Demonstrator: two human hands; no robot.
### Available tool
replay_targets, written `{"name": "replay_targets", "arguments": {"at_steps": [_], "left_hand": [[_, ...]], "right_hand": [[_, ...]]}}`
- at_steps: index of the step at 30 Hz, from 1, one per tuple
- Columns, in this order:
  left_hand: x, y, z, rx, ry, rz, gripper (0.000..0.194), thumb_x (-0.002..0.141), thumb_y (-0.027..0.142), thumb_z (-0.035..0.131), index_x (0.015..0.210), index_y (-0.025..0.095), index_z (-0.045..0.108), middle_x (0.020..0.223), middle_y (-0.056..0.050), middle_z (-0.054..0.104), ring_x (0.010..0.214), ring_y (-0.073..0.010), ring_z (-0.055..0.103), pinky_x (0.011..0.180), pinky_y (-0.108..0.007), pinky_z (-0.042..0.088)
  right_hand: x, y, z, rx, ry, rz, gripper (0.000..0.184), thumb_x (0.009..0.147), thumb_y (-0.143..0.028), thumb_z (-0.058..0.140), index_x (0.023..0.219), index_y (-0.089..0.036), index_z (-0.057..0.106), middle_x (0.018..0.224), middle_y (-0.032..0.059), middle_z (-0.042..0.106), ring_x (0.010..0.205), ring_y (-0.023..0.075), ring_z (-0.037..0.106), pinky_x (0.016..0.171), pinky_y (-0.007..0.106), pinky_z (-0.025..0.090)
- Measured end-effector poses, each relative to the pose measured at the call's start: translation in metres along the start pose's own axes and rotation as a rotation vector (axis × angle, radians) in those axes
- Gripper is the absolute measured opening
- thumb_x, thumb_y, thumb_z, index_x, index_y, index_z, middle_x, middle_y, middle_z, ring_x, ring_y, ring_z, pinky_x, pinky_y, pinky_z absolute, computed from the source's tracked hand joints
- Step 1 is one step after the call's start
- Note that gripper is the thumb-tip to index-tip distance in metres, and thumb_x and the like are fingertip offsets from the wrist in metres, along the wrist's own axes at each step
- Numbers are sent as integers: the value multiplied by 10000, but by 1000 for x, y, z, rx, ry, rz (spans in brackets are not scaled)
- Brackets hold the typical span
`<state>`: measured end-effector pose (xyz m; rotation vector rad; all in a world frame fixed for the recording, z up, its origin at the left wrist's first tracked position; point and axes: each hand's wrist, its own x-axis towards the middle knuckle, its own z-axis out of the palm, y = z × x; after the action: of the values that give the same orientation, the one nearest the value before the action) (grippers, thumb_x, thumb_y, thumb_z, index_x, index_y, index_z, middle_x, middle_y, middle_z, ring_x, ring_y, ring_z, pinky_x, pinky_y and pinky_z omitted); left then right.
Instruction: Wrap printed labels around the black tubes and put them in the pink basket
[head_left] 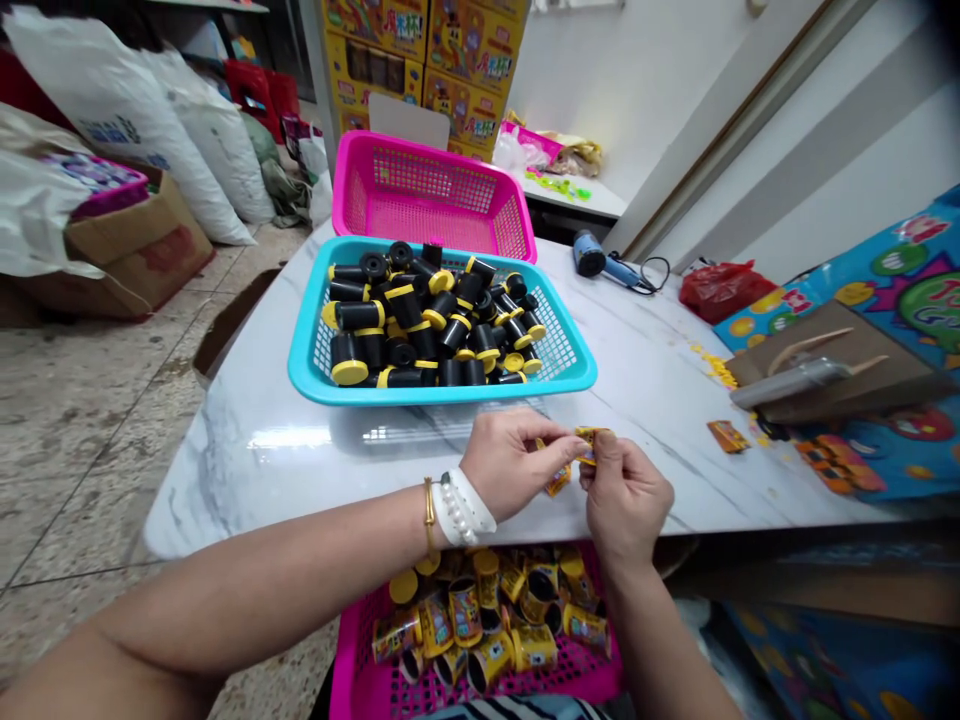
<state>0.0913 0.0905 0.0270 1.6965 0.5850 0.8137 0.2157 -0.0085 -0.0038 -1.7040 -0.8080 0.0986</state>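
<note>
Between my two hands is a small yellow printed label (590, 440). My left hand (504, 462), with white bands and a gold bracelet at the wrist, pinches its left side between thumb and forefinger. My right hand (628, 492) grips the other side, thumb on top and fingers curled. Under my left fingers, another yellow printed piece (556, 482) shows in part. Behind my hands, a turquoise basket (442, 397) holds many black canisters (358, 316) with yellow lids. Below the table edge, a pink basket (352, 660) carries canisters in yellow printed wraps (465, 612).
An empty-looking pink basket (435, 215) stands behind the turquoise one. A blue heat-gun-like tool (589, 255) with a cable lies at the back right of the marble-patterned table (247, 460). At right are a small stack of labels (727, 436) and a cardboard piece (840, 365) bearing a grey roll.
</note>
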Motion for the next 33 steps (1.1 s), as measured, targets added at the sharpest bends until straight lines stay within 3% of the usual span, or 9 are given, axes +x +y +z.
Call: {"name": "replay_targets", "arguments": {"at_steps": [5,12,17,23,29,33], "left_hand": [[1,-2,2,-30,86,-50,172,831,328,747,778,166,770,769,-50,732,691,-149,613,677,-259,494],[0,1,0,-30,39,-17,122,820,288,765,814,176,812,759,-44,733,670,-132,601,671,-250,491],[0,0,1,-142,104,-135,176,834,322,739,878,162,798,822,-49,756,630,-122,590,607,-240,489],[-3,3,3,-71,17,-87,154,832,302,746,870,171,817,790,-47,753,682,-136,618,665,-246,491],[0,5,1,-34,83,-77,98,751,258,828,807,178,817,773,-34,687,673,-123,574,668,-244,487],[-1,5,2,-98,167,-31,35,761,198,798,735,175,793,744,-19,662,636,-103,555,643,-233,484]], "right_hand": [[-2,-2,0,-26,56,-57,455,928,-537,609,662,-169,638,524,-38,523,508,107,458,510,237,378],[-4,2,0,-67,57,-137,439,932,-510,615,647,-176,630,543,-35,534,509,108,455,521,242,382],[-4,1,1,-52,73,-124,444,932,-501,621,629,-177,620,526,-40,518,509,106,454,536,241,386],[-7,7,1,-65,63,-152,383,947,-437,624,668,-175,641,552,-40,530,523,105,460,538,245,383],[-6,10,-1,-82,-90,-374,204,961,-237,613,769,-195,668,699,-12,595,652,128,544,644,275,441],[4,8,-4,-113,-65,-539,79,908,-152,664,924,-212,713,871,32,676,796,168,618,731,315,487]]}}
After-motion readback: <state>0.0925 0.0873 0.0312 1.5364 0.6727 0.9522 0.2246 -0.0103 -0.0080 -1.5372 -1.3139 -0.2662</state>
